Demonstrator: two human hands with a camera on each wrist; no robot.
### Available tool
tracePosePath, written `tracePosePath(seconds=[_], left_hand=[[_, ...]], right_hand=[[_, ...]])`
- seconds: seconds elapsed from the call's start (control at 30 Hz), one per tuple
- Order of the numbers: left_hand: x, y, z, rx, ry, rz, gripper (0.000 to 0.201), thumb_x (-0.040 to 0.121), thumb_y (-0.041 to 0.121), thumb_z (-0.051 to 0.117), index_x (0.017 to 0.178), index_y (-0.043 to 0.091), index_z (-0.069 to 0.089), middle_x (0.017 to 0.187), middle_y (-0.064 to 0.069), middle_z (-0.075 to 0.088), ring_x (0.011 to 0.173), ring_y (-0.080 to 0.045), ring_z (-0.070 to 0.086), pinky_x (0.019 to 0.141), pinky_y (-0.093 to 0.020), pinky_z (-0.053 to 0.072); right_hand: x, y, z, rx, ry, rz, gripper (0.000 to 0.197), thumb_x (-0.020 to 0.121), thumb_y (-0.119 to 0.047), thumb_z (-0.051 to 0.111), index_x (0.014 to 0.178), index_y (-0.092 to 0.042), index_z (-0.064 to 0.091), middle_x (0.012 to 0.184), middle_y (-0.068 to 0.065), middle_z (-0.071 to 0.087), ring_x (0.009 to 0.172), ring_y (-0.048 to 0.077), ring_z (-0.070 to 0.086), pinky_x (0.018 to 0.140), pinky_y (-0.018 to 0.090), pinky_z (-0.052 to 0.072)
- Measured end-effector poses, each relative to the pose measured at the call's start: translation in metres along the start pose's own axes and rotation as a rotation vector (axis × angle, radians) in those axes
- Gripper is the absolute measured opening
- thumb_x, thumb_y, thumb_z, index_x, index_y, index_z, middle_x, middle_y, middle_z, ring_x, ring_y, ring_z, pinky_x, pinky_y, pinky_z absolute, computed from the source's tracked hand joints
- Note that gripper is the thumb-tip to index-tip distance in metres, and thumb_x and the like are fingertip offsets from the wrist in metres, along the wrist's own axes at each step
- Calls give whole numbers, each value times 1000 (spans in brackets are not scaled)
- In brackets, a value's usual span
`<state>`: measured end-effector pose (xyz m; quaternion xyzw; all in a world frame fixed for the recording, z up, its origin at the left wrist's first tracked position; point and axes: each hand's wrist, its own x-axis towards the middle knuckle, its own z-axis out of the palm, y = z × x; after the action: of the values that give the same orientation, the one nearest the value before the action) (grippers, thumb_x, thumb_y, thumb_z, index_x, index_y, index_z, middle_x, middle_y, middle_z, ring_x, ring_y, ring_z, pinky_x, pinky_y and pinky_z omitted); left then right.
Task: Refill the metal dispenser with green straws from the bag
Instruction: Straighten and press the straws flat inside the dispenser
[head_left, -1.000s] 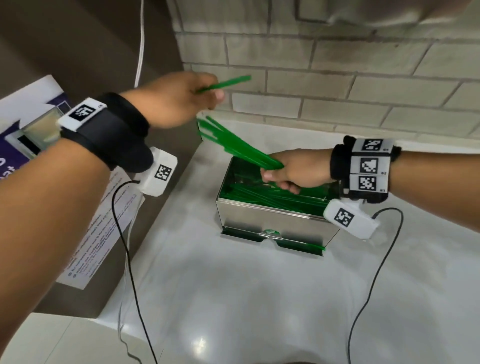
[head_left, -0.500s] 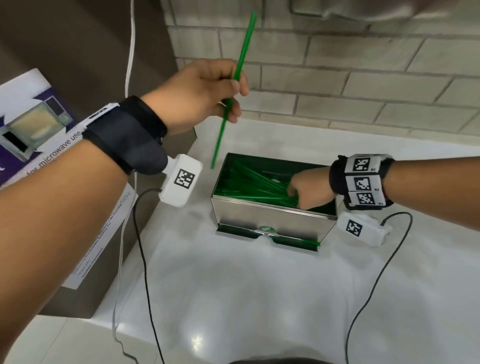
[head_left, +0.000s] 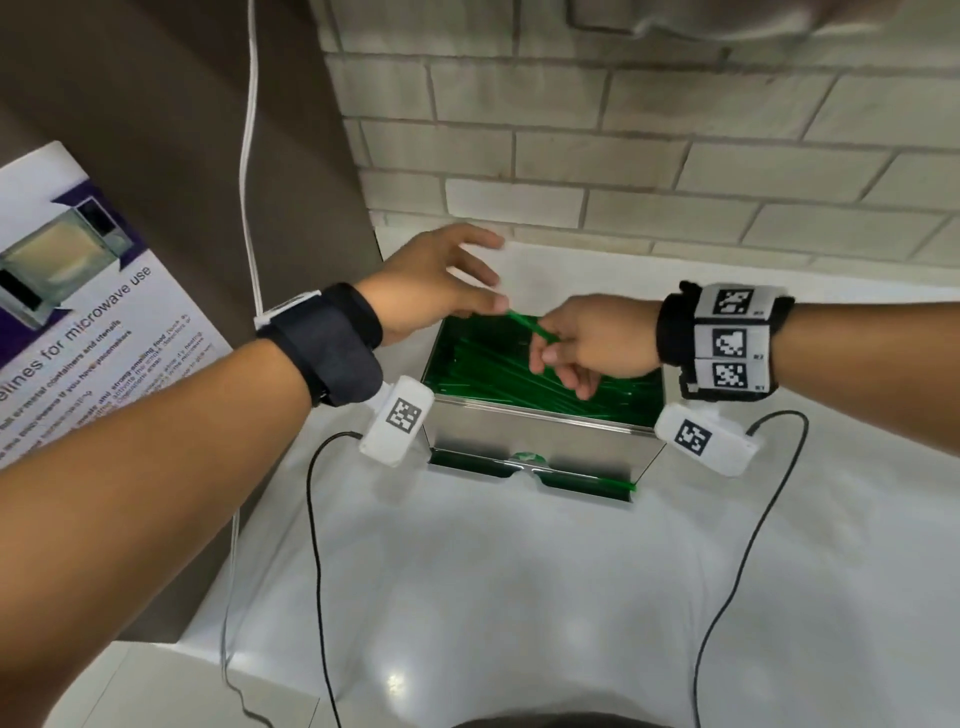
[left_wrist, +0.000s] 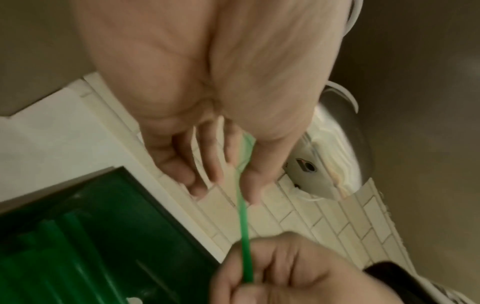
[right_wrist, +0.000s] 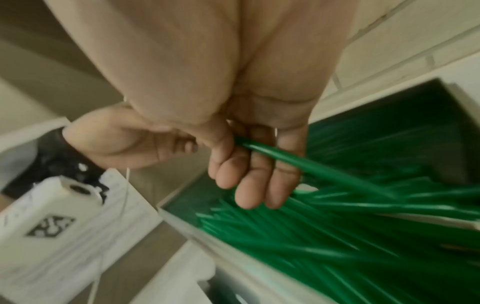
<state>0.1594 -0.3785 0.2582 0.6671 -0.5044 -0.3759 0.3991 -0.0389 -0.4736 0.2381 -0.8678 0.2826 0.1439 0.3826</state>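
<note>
Straw in the hands: one green straw (head_left: 524, 323) is bridging both hands above the open box.
Left hand: the left hand (head_left: 436, 286) is pinching one end between thumb and forefinger, its other fingers spreading loose.
Right hand: the right hand (head_left: 587, 343) is curling its fingers round the other end, taking or steadying it; I cannot tell which.
Dispenser: the metal dispenser (head_left: 530, 431) is sitting on the white counter (head_left: 519, 597) just under the hands, lid off, top open.
Straws inside: a pile of green straws (head_left: 483, 371) is lying lengthwise inside; too many and too blurred to count. One more is poking out of the slot at the bottom front.
Progress: the box is looking well filled already; this single straw seems to be among the last going in.
Bag: no bag is showing anywhere.
Count: two hands, one dispenser, one straw held.
</note>
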Motion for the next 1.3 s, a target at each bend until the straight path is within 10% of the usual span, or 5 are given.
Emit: tracePosePath(seconds=[0.13, 0.53, 0.8, 1.1, 1.3], left_hand=[[6, -8, -6, 28, 256, -5, 51, 78, 12, 81, 123, 23, 60, 110, -2, 63, 95, -16, 63, 85, -32, 51], [18, -4, 47, 1137, -556, -105, 59, 97, 38, 58, 150, 18, 42, 142, -5, 55, 121, -26, 56, 102, -40, 48], [16, -5, 60, 1276, -696, -219, 53, 105, 41, 40, 146, 8, 48, 141, -12, 54, 123, -30, 55, 91, -34, 42], [17, -5, 54, 1309, -614, -152, 78, 94, 53, 57, 155, 14, 28, 148, -9, 41, 122, -30, 54, 100, -40, 49], [20, -11, 64, 1248, -713, -185, 68, 102, 40, 51, 156, 10, 24, 138, -10, 56, 117, -26, 56, 91, -29, 42]], right_hand=[[3, 8, 23, -370, -64, 74, 28, 101, -32, 52, 115, -13, 67, 79, -8, 63, 70, 14, 60, 65, 22, 45], [15, 0, 16, -672, -56, 215, 47, 97, -44, 52, 121, -5, 63, 106, 7, 68, 89, 22, 62, 70, 27, 45], [21, 14, 20, -661, -146, 277, 55, 97, -37, 56, 142, -6, 47, 133, 13, 60, 117, 28, 61, 98, 36, 52], [16, 10, 22, -658, -103, 218, 58, 97, -7, 49, 152, -6, 32, 127, 12, 60, 93, 22, 59, 65, 25, 49], [8, 7, 20, -629, -34, 138, 76, 87, -5, 66, 153, -23, 34, 145, 5, 52, 122, 26, 57, 96, 35, 53]])
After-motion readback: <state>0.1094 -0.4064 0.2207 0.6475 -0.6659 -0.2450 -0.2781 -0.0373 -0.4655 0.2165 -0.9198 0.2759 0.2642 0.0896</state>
